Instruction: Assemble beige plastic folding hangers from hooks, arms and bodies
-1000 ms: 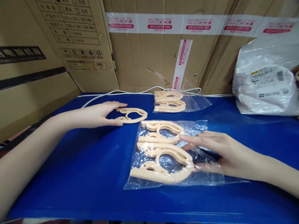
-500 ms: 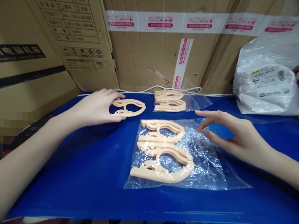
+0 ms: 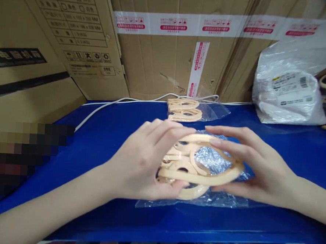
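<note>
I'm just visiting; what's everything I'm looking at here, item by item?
Loose folding hanger: one, cream, between the hands
Near clear bag: one, transparent with cream hangers inside, beneath that hanger
Far clear bag: one, transparent with cream hangers inside, tabletop's back
Tabletop: one, blue, underneath
Cable: white, along the back; count unclear
Cardboard: brown, left and behind; box count unclear
Printed tape: two strips, white and red, back cardboard
Parcel: one, white, back right
Left hand: one, bare, gripping the hanger
Right hand: one, bare, at its looped end

Smooth plastic hanger (image 3: 196, 178), glossy clear bag (image 3: 226, 198).
</note>
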`<action>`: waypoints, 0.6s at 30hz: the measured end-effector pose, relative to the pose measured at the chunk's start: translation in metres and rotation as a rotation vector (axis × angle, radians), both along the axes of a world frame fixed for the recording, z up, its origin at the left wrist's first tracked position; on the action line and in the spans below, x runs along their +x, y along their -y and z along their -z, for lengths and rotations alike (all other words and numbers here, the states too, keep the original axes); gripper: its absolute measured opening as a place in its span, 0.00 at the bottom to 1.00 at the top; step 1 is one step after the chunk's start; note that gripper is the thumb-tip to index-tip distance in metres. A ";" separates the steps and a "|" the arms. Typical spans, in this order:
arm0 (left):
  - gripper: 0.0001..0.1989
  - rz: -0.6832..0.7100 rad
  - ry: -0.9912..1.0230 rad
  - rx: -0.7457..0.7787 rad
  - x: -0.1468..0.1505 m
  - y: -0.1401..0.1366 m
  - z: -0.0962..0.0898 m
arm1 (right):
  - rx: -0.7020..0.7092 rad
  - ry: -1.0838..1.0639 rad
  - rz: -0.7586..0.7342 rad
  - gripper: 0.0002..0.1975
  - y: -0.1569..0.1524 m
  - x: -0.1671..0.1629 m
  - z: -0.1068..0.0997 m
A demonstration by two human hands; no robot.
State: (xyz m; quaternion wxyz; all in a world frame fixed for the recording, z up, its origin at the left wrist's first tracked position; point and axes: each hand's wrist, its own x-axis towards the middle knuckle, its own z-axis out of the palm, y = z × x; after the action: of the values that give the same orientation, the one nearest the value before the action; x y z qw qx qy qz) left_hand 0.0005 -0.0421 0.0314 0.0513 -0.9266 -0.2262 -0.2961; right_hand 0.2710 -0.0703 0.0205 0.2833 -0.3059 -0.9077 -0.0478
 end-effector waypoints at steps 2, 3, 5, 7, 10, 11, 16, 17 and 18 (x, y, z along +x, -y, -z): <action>0.35 0.045 0.008 -0.030 0.006 0.004 0.005 | 0.008 0.043 -0.043 0.38 0.003 -0.003 0.002; 0.35 0.058 0.009 -0.050 0.007 0.005 0.006 | 0.014 0.058 -0.058 0.38 0.004 -0.003 0.002; 0.35 0.072 0.011 -0.081 0.008 0.003 0.010 | 0.025 0.058 -0.062 0.37 0.003 -0.004 0.002; 0.34 0.080 0.023 -0.085 0.008 -0.001 0.011 | 0.023 0.052 -0.047 0.38 0.001 -0.005 0.001; 0.34 0.078 0.028 -0.066 0.009 -0.003 0.013 | -0.002 0.061 -0.015 0.38 -0.003 -0.008 0.001; 0.33 0.075 0.025 -0.060 0.009 -0.003 0.013 | -0.006 0.068 -0.010 0.38 -0.004 -0.008 0.001; 0.37 0.049 0.002 -0.096 0.009 -0.005 0.014 | -0.048 0.067 0.007 0.37 -0.007 -0.008 0.003; 0.39 0.038 0.002 -0.122 0.008 -0.007 0.014 | -0.093 0.045 0.012 0.37 -0.008 -0.006 0.002; 0.41 0.028 0.005 -0.149 0.006 -0.009 0.013 | -0.156 0.011 0.021 0.38 -0.010 -0.002 0.000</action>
State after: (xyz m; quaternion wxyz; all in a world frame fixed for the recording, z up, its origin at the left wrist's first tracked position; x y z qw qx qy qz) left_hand 0.0063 -0.0332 0.0183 -0.0225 -0.9302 -0.2350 -0.2812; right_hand 0.2692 -0.0605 0.0210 0.2531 -0.3362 -0.9070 0.0184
